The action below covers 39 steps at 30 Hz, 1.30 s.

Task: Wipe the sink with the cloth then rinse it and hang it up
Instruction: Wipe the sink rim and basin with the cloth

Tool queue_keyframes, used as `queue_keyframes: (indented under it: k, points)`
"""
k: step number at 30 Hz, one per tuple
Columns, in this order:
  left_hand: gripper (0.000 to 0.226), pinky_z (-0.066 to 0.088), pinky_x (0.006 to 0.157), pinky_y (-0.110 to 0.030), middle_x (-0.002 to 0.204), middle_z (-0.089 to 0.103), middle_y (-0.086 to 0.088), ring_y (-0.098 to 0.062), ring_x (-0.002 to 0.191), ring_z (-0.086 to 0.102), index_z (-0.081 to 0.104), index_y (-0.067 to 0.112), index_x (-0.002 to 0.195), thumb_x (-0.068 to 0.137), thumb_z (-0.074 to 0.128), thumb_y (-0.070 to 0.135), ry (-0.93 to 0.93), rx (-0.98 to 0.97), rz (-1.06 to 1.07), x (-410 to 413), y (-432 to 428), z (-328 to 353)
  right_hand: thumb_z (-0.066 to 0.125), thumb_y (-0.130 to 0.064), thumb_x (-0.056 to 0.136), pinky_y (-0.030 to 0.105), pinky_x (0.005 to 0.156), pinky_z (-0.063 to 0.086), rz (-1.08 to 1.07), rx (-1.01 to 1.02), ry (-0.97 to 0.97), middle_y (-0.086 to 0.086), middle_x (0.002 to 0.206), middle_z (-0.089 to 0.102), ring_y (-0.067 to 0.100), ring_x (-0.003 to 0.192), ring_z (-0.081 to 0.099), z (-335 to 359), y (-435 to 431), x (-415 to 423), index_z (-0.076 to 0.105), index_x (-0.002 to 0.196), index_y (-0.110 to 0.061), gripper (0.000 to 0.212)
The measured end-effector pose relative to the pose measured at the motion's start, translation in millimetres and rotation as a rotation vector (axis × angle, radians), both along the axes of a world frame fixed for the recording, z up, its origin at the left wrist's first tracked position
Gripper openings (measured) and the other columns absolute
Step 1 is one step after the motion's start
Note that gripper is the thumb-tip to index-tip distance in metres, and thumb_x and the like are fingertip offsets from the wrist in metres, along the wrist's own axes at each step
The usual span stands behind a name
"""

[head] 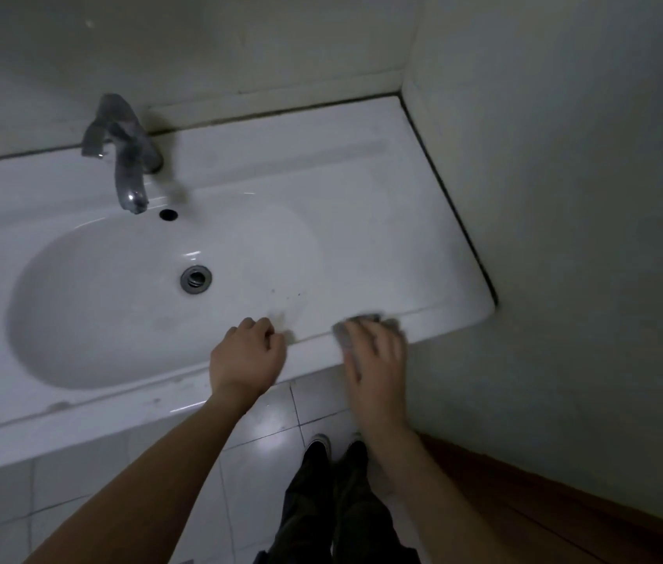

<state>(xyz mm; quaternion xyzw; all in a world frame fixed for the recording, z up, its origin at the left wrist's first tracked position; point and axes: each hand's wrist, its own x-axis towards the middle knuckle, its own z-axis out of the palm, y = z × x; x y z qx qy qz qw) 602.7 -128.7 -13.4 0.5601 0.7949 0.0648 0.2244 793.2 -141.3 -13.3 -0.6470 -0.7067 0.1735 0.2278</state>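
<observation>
White ceramic forms the washbasin [362,238], a wide oval bowl with a flat ledge on its right that butts against the wall [565,197]. A chrome tap [126,156] stands at the back rim, its spout pointing over the bowl. A dark overflow hole [168,214] lies just beside the spout tip, and the metal drain [196,279] sits lower in the bowl. A few dark specks [293,297] mark the bowl's right slope.

The grey cloth [364,318] lies on the front right edge of the ledge, under the right hand [378,360]. That hand is blurred, but its fingers seem to be spread flat on the cloth, pressing it down rather than bunching it. Grey fabric shows past the fingertips and beside the thumb.

The left hand [246,356] rests on the front rim near the bowl's right end, knuckles up and fingers clenched under with nothing in them. It is near the right hand but apart from it.

Below the rim are pale floor tiles [273,425], dark trousers [313,514], a dark shoe with a white toe [319,441] and a brown wooden strip [525,494] along the wall.
</observation>
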Motion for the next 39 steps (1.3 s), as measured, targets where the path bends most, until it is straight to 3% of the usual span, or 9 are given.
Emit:
queue_keyframes:
  k: [6,9,12,14,19,25,32,35,39]
  points:
    - [0.028,0.044,0.064,-0.032,0.086,0.056,0.002,-0.021,0.08,0.052,0.06,0.022,0.089,0.089,0.035,0.033,0.011,0.007,0.009,-0.7,-0.1,-4.7,0.058,-0.031,0.086,0.042,0.105,0.039,0.426,0.07,-0.149,-0.002,0.117,0.058,0.02,0.111,0.05,13.9,11.6,-1.3,0.059,0.124,-0.025,0.039]
    - [0.028,0.042,0.065,-0.031,0.089,0.057,0.002,-0.021,0.082,0.053,0.062,0.022,0.092,0.089,0.036,0.03,0.009,-0.005,0.024,-0.8,0.4,-4.4,0.058,-0.03,0.082,0.041,0.09,0.05,0.24,0.026,-0.155,0.008,0.114,0.056,0.028,0.105,0.052,12.8,42.8,67.4,0.061,0.126,-0.022,0.044]
    - [0.028,0.041,0.063,-0.03,0.088,0.057,0.003,-0.02,0.081,0.052,0.062,0.023,0.091,0.088,0.035,0.03,0.013,0.006,0.037,0.8,-0.7,-3.9,0.061,-0.019,0.087,0.045,0.095,0.048,-0.065,-0.009,-0.103,0.011,0.119,0.054,0.029,0.112,0.048,9.3,58.7,109.4,0.061,0.126,-0.017,0.038]
    - [0.028,0.04,0.063,-0.03,0.088,0.058,0.003,-0.02,0.081,0.052,0.062,0.023,0.091,0.088,0.035,0.03,0.023,0.009,0.041,1.2,0.3,-3.5,0.056,-0.018,0.089,0.049,0.101,0.042,-0.097,0.028,-0.092,0.01,0.119,0.058,0.028,0.111,0.048,4.3,54.7,93.1,0.063,0.121,-0.014,0.034]
    - [0.028,0.041,0.063,-0.029,0.088,0.059,0.004,-0.018,0.08,0.053,0.062,0.025,0.09,0.088,0.036,0.032,0.032,0.021,0.039,0.9,0.3,-5.8,0.051,-0.031,0.091,0.036,0.118,0.017,0.177,-0.004,-0.052,-0.001,0.125,0.061,0.021,0.119,0.051,5.3,9.2,-10.9,0.061,0.124,-0.02,0.036]
    - [0.028,0.046,0.067,-0.03,0.09,0.059,0.005,-0.018,0.081,0.054,0.063,0.027,0.092,0.088,0.036,0.034,0.028,0.018,0.037,0.1,-1.0,-7.5,0.057,-0.029,0.09,0.037,0.116,0.027,0.531,0.038,-0.083,-0.002,0.12,0.061,0.018,0.114,0.052,10.6,24.7,12.2,0.059,0.124,-0.019,0.036]
    - [0.029,0.046,0.067,-0.032,0.09,0.058,0.003,-0.021,0.083,0.055,0.062,0.025,0.091,0.087,0.034,0.032,0.011,-0.011,0.056,1.4,-0.2,-2.1,0.051,-0.026,0.09,0.045,0.101,0.04,0.115,0.071,-0.097,0.005,0.113,0.065,0.028,0.105,0.057,-0.3,76.2,118.0,0.064,0.12,-0.016,0.034]
    - [0.031,0.044,0.064,-0.031,0.088,0.058,0.003,-0.021,0.081,0.054,0.061,0.023,0.089,0.085,0.032,0.033,0.012,-0.01,0.052,1.5,0.2,-1.1,0.051,-0.024,0.089,0.053,0.102,0.039,-0.055,0.059,-0.088,0.008,0.112,0.065,0.031,0.102,0.056,-7.0,64.9,90.4,0.065,0.116,-0.014,0.033]
    - [0.027,0.039,0.061,-0.03,0.086,0.056,0.002,-0.02,0.08,0.052,0.061,0.02,0.087,0.087,0.035,0.03,-0.003,-0.008,0.023,1.2,-0.3,0.5,0.052,-0.029,0.091,0.048,0.112,0.031,0.008,0.041,-0.039,0.003,0.12,0.063,0.025,0.112,0.053,-5.8,23.8,16.1,0.063,0.123,-0.015,0.036]
